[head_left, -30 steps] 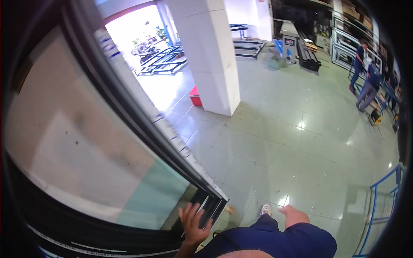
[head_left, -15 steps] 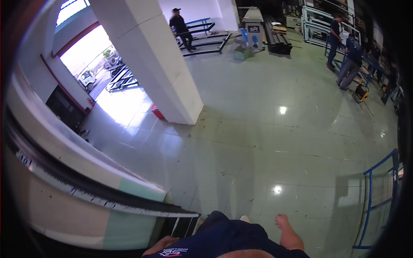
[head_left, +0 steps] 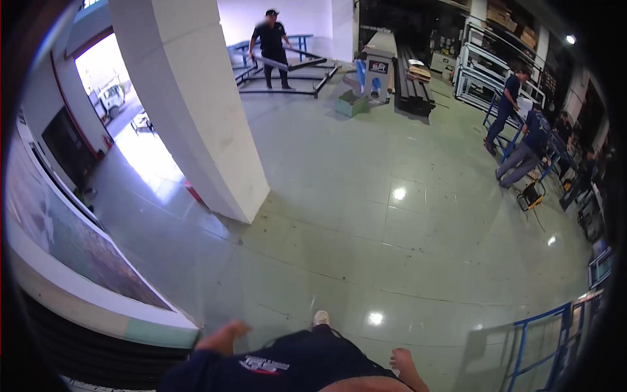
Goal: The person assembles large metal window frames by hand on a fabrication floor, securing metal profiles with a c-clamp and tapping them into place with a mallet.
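My left hand (head_left: 230,332) is at the lower left, in front of my dark blue shirt (head_left: 287,366). Its fingers point outward, somewhat blurred, and nothing shows in them. On the other side of my body, my right hand (head_left: 401,359) hangs low over the floor with its fingers curled inward and no object visible in it. Neither hand touches anything that I can see. A light shoe (head_left: 321,318) shows below me on the green tiled floor (head_left: 339,248).
A thick pillar (head_left: 202,111) rises ahead on the left, beside a low wall panel (head_left: 85,242). A blue metal frame (head_left: 522,346) stands at the lower right. Farther off are a green box (head_left: 351,104), a person (head_left: 270,46) among dark frames, and several people at the right.
The view has moved forward and turned. The pillar has shifted left and looks nearer. My left hand has risen from the wall edge into view, and the far person now holds a bar.
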### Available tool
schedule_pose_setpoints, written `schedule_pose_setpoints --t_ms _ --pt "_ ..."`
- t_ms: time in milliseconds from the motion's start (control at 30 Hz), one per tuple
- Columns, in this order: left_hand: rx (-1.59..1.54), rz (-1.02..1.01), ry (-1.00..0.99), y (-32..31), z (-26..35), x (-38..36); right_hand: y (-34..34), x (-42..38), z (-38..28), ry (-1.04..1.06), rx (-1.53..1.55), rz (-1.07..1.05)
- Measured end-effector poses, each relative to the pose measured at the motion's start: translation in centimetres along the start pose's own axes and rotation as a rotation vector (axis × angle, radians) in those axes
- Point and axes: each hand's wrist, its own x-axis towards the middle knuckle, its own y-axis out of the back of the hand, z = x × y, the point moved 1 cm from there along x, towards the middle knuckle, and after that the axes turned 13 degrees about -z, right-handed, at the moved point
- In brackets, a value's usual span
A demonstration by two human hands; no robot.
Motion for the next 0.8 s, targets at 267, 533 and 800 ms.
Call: schedule_pose_setpoints --t_ms 267,533,800 --pt "0.193 0.653 -0.726 25.3 39.6 -5.0 6.8 2.2 -9.4 0.198 0.502 0.316" --pt "0.161 0.530 -0.869 32.1 54.0 -3.0 15.3 26.3 -19.4 0.048 0.070 0.044" --pt "0.446 0.362 -0.325 32.8 38.3 9.8 27.9 31.7 -43.9 0.220 -0.501 0.288"
